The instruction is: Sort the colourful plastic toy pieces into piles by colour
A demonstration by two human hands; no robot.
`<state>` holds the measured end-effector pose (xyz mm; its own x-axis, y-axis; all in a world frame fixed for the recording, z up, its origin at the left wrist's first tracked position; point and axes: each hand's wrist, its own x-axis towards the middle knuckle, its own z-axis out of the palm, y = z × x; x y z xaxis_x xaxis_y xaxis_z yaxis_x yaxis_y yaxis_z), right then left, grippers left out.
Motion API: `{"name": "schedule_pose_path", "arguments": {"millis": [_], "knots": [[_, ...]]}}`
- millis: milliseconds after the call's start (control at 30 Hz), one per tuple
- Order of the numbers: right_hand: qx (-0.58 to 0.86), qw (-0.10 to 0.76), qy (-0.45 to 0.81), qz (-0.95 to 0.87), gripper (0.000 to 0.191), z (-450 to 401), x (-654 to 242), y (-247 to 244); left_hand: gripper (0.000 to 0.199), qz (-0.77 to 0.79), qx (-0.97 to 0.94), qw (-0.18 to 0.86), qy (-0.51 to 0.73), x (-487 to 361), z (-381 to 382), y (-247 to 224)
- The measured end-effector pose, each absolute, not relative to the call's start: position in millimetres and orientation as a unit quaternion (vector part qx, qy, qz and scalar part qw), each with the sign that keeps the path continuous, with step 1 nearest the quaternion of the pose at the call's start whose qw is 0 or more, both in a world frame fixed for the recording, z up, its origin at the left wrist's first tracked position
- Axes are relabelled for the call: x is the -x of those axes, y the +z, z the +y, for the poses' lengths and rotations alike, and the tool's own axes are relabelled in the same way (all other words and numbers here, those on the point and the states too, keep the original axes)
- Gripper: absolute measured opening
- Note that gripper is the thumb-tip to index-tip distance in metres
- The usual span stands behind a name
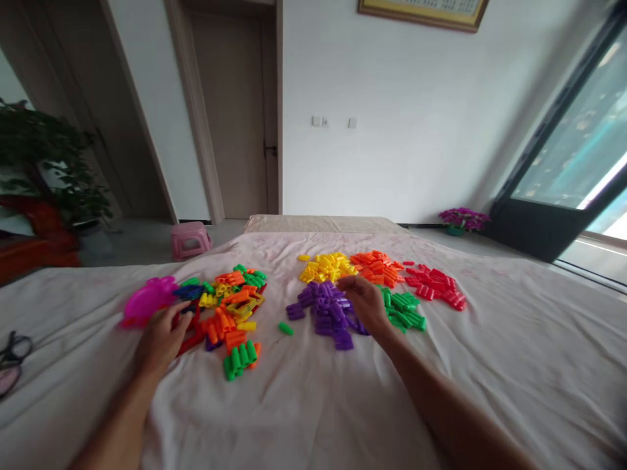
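My left hand (164, 333) reaches over the left edge of a mixed pile of colourful plastic pieces (230, 320), beside red pieces (194, 333) and a magenta plastic item (149, 300). Its fingers are slightly bent and apart, with nothing visible between them. My right hand (365, 300) is over the right side of a purple pile (326, 313); its fingers are curled downward and whatever they hold is hidden. Behind it lie yellow pieces (328, 266) and orange pieces (379, 266). Green pieces (405, 310) and red pieces (435, 285) are to its right.
A single green piece (286, 328) lies between the mixed and purple piles on the pale cloth (304, 405). Glasses (14, 359) rest at the far left. Beyond the cloth are a pink stool (191, 240), a leafy plant (44, 150) and purple flowers (464, 219).
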<state>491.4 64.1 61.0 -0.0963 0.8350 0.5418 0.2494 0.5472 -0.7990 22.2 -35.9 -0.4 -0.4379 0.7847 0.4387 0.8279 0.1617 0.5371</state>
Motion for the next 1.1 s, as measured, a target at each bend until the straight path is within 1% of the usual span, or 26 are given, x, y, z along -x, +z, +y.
{"name": "schedule_pose_path", "arguments": {"millis": [67, 133, 200, 300, 467, 600, 667, 733, 833, 900, 967, 1100], "knots": [[0.346, 0.438, 0.29, -0.777, 0.029, 37.0, -457.4, 56.3, 0.055, -0.734, 0.566, -0.001, -0.375, -27.0, -36.6, -1.7], [0.304, 0.352, 0.265, -0.845, 0.037, 12.4, -434.1, 50.1, 0.058, -0.716, 0.594, -0.018, -0.365, -30.8, -36.3, -3.3], [0.279, 0.301, 0.223, -0.884, 0.04, -5.4, -421.6, 44.5, 0.058, -0.705, 0.613, -0.017, -0.356, -35.5, -35.7, -3.4], [0.264, 0.26, 0.164, -0.914, 0.032, -16.1, -416.7, 39.6, 0.055, -0.696, 0.628, -0.005, -0.349, -46.0, -35.3, 0.5], [0.262, 0.244, 0.131, -0.924, 0.029, -11.7, -419.3, 37.3, 0.054, -0.683, 0.634, -0.022, -0.362, -69.1, -38.9, 10.6], [0.265, 0.242, 0.121, -0.925, 0.028, -10.8, -419.8, 35.6, 0.042, -0.65, 0.655, -0.063, -0.38, -90.7, -44.7, 17.6], [0.266, 0.241, 0.117, -0.926, 0.028, -11.6, -419.7, 35.3, 0.039, -0.648, 0.656, -0.064, -0.381, -101.1, -47.1, 20.7], [0.267, 0.24, 0.113, -0.926, 0.028, -11.9, -419.5, 35.3, 0.034, -0.658, 0.656, -0.023, -0.368, -109.5, -48.6, 23.5], [0.269, 0.238, 0.11, -0.927, 0.028, -12.2, -419.1, 36.0, 0.027, -0.665, 0.66, 0.08, -0.341, -118.4, -50.4, 28.0], [0.269, 0.236, 0.108, -0.928, 0.028, -13.0, -418.5, 37.1, 0.026, -0.643, 0.678, 0.131, -0.332, -124.8, -52.5, 31.1], [0.273, 0.233, 0.103, -0.928, 0.027, -14.2, -418.0, 38.6, 0.027, -0.599, 0.72, 0.142, -0.322, -134.3, -55.8, 34.0], [0.302, 0.232, 0.081, -0.921, 0.026, -15.6, -418.3, 39.9, 0.028, -0.518, 0.8, 0.108, -0.285, -160.8, -65.0, 38.3]]}}
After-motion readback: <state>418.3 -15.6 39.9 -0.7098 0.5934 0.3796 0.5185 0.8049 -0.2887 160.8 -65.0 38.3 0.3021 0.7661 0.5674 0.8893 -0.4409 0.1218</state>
